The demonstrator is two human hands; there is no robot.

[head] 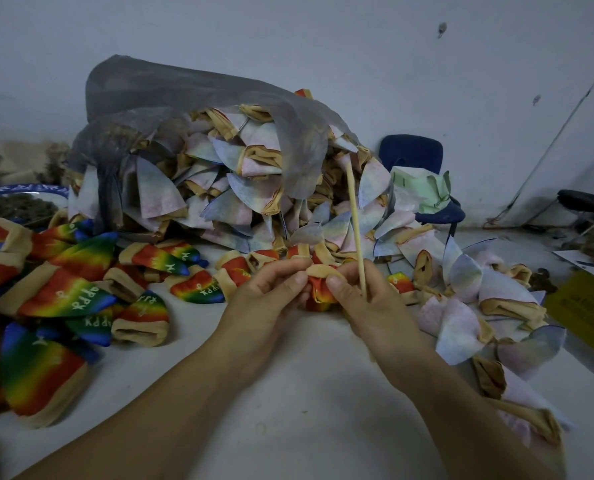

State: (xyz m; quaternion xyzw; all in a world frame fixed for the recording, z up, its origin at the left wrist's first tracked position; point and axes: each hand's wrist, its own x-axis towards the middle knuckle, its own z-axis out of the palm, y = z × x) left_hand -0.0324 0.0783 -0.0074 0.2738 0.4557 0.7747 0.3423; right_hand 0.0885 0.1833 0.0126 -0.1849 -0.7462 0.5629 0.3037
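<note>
Between both thumbs (297,279), L hand (267,294) & R hand (366,301) pinch rainbow pouch (321,287); stick (354,220) in R grip may slip, pierce it.

Left hand (271,289) and right hand (361,296) both pinch a rainbow fabric piece (319,289) over the bench (288,393). Right also holds a thin stick (355,216), near upright. Pale pieces spill from grey bag (143,98) behind; turned rainbow pieces (70,292) lie left.

"HAPPY" on rainbow cloth pieces (68,296)
</note>
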